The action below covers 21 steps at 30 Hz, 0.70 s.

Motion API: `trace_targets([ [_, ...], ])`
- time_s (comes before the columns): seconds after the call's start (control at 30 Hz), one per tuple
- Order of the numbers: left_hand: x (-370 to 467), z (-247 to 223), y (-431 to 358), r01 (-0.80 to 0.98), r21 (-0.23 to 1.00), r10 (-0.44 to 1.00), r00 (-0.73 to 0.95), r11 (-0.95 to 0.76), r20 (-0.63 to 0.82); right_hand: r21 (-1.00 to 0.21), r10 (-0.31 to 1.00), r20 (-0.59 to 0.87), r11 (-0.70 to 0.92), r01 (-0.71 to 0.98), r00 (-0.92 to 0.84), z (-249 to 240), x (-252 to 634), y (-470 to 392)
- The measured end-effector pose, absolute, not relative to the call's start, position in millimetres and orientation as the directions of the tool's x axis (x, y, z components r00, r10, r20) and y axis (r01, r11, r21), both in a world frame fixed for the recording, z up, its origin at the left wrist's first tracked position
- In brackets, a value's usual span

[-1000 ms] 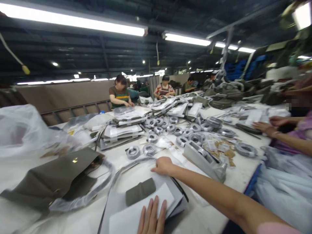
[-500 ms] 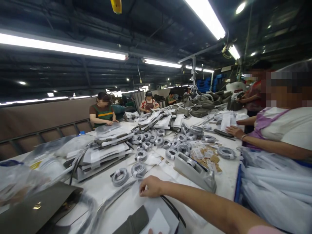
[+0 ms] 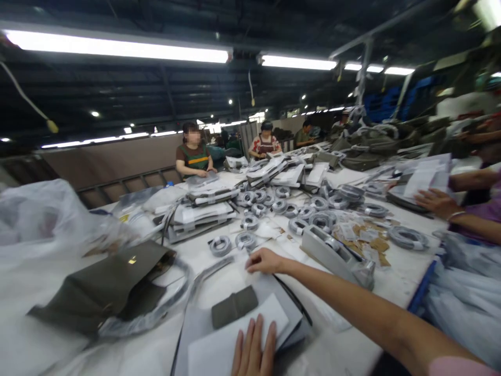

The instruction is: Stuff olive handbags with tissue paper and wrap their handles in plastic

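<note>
At the bottom centre of the frame, the left hand (image 3: 254, 349) lies palm down, fingers extended and slightly parted, gripping nothing; it presses on the white sheet (image 3: 217, 347), probably so the loose layers cannot slide. Just above the sheet, the olive piece (image 3: 235, 306) rests on the grey layer (image 3: 199, 308) beneath, which likely shields it from rubbing. At the centre, the right hand (image 3: 266, 260) reaches to the layer's far edge, fingers curled; whether they pinch something clear there, I cannot tell. The olive bag (image 3: 102, 287) sits apart at left, leaving the middle of the worktop (image 3: 332, 351) to the hands. Right of centre, the tape dispenser (image 3: 338, 258) stands within easy reach. Beyond it, wrapped coils (image 3: 321, 220) are banded in white, presumably to stop them unwinding.
</note>
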<state>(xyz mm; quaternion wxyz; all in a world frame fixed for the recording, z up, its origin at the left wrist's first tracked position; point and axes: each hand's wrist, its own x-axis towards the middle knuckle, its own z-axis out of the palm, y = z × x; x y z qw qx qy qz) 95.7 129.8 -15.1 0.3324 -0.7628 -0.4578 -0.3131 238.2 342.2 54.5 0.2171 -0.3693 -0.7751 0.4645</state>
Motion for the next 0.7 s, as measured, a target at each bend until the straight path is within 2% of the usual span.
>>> trace_targets([
  [0.13, 97, -4, 108, 0.923, -0.155, 0.65, 0.361, -0.353, 0.669, -0.907, 0.798, 0.096, 0.316, 0.278, -0.595, 60, 251, 331],
  [0.33, 99, 6, 109, 0.921, -0.189, 0.66, 0.377, -0.34, 0.65, -0.857, 0.79, 0.239, 0.444, 0.26, -0.564, 84, 276, 294],
  [0.57, 99, 7, 109, 0.919, -0.169, 0.655, 0.374, -0.356, 0.657, -0.739, 0.709, 0.331, 0.605, 0.297, -0.623, 84, 303, 260],
  [0.7, 98, 9, 107, 0.916, -0.161, 0.687, 0.385, -0.368, 0.616, -0.555, 0.585, 0.411, 0.769, 0.317, -0.699, 74, 319, 237],
])
